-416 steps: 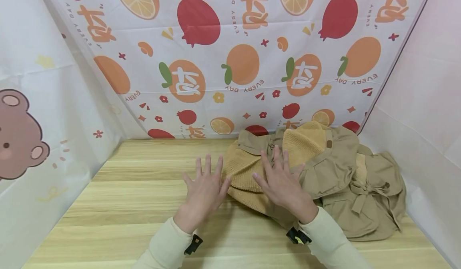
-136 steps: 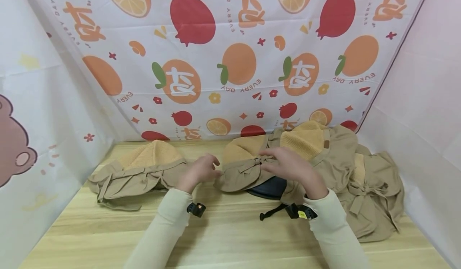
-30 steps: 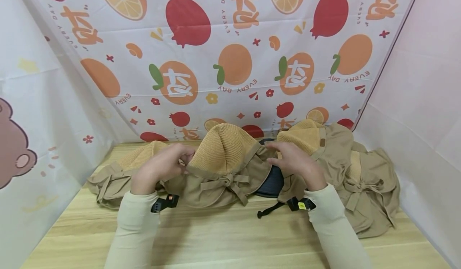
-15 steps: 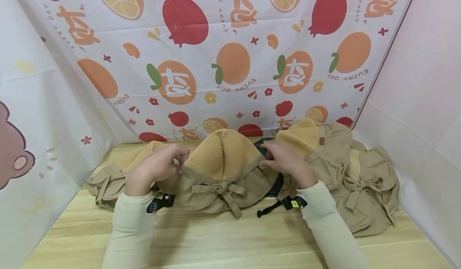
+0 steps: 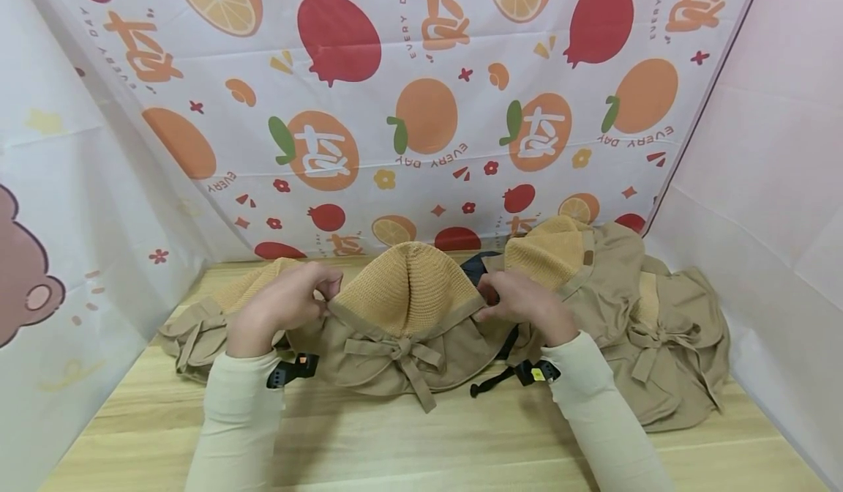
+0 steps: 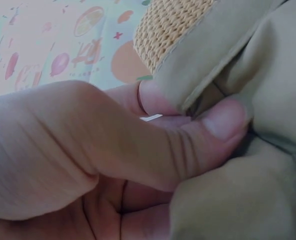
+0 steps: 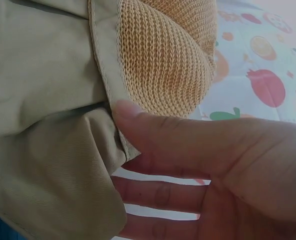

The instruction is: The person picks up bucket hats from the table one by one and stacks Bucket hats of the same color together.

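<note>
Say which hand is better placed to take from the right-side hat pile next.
Likely the right hand: it pinches the middle hat on the side nearest the pile; the left hand pinches the opposite side, farther away.

Draped booth (image 5: 454, 60) being shown now: wood-grain tabletop (image 5: 421, 441) walled in on three sides. Far side hung with fruit-printed sheet (image 5: 369, 107), left closed off by pale sheet (image 5: 112, 184) decorated with cartoon bear (image 5: 23, 258), right screened by plain white sheet (image 5: 757, 192). Home or studio beyond: cannot be told.

Fingers (image 6: 155, 98) on khaki cloth band (image 6: 203, 55)
</note>
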